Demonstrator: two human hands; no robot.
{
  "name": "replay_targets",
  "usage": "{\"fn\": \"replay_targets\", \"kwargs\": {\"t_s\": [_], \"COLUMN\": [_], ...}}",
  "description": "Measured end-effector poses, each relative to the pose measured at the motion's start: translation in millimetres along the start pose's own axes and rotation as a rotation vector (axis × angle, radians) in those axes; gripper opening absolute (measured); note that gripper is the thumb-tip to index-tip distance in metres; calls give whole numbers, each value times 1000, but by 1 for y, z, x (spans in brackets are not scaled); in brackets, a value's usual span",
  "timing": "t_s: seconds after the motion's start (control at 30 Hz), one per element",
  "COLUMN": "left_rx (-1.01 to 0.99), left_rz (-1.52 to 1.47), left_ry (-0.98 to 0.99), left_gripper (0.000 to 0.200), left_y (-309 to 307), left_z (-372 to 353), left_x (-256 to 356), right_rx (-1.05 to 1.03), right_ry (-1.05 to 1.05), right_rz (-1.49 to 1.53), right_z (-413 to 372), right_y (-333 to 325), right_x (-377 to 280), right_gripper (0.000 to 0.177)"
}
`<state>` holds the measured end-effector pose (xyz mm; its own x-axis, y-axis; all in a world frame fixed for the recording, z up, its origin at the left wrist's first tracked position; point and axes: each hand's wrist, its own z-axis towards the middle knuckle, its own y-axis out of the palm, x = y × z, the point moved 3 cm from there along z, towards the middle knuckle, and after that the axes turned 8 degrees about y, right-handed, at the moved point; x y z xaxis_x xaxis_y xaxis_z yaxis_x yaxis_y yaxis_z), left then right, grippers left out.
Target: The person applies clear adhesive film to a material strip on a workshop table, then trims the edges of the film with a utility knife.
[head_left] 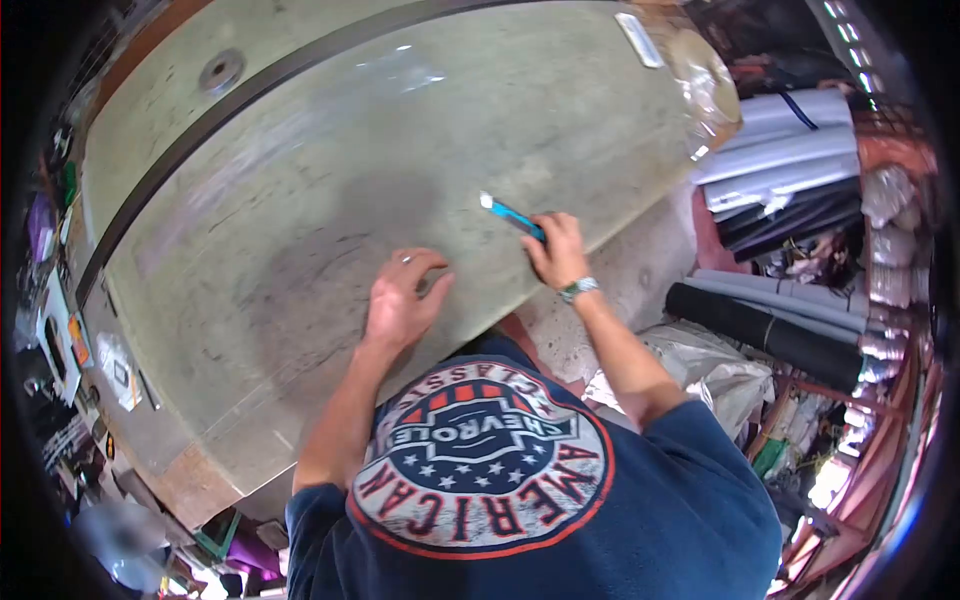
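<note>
Holding a blue cutter [516, 219] over the bench [480, 120], right hand [558, 250] closed round it, tip pointing away from me. Left hand [402, 302] has thumb and fingers apart, nothing in it afaict. Rolls [785, 135] beside the bench are wound up; can't tell what's cut or left tbh.

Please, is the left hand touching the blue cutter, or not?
Apart. The head view shows bare table surface between the left hand and the blue cutter, which the right hand holds by its dark end.
</note>
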<state>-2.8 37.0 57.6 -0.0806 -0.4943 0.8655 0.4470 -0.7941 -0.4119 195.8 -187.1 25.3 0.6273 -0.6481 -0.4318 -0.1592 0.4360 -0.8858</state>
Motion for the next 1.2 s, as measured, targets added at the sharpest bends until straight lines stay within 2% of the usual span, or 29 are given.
{"fn": "replay_targets", "kwargs": {"t_s": [0.1, 0.2, 0.23, 0.33, 0.37, 0.43, 0.5, 0.53, 0.6, 0.63, 0.67, 0.73, 0.77, 0.87, 0.9, 0.97, 1.07, 1.2], "left_rx": [-113, -213, -192, -263, -261, -285, -370, -356, -317, -227, -162, -80, -85, -110, -126, -126, -115, -105], "left_rz": [86, 157, 167, 114, 104, 114, 170, 225, 340, 451, 585, 814, 784, 814, 818, 825, 823, 817], "left_ry": [186, 166, 244, 131, 128, 115, 90, 72, 18, 102, 50, -75, -91, -90, -117, -96, -76, -66], "left_gripper": [21, 20, 19, 18, 16, 16, 18, 22, 31, 49, 52, 56, 57, 57, 57, 56, 55, 56], "left_y": [71, 119, 131, 167, 174, 207, 241, 264, 315, 344, 361, 397, 400, 398, 399, 400, 403, 403], "left_z": [28, 40, 43, 39, 40, 64, 87, 114, 176, 198, 216, 229, 231, 234, 236, 236, 239, 237], "left_x": [33, 52, 57, 49, 53, 59, 75, 85, 101, 82, 71, 64, 59, 51, 52, 53, 53, 50], "right_rx": [19, 30, 33, 173, 334, 491, 673, 733, 938, 890, 833, 450, 268, 30, 19, 50, 66, 85], "right_ry": [20, 7, 10, 122, 170, 524, 759, 836, 907, 991, 1104, 1200, 1213, 1149, 1066, 914, 791, 750], "right_rz": [45, 128, 159, 397, 383, 507, 499, 391, 88, 173, 254, 308, 343, 298, 418, 587, 717, 559], "right_z": [-3, -3, -5, -1, 1, 8, 20, 33, 62, 84, 94, 100, 117, 125, 125, 137, 145, 144], "right_y": [0, 3, 0, -27, -37, -72, -99, -130, -142, -153, -152, -151, -151, -128, -85, -67, -53, -63], "right_x": [7, 15, 22, 53, 81, 153, 268, 313, 452, 525, 578, 641, 670, 726, 787, 802, 809, 792], "right_gripper": [28, 29, 30, 33, 37, 42, 45, 50, 65, 76, 89, 102, 109, 126, 137, 136, 128, 112]}}
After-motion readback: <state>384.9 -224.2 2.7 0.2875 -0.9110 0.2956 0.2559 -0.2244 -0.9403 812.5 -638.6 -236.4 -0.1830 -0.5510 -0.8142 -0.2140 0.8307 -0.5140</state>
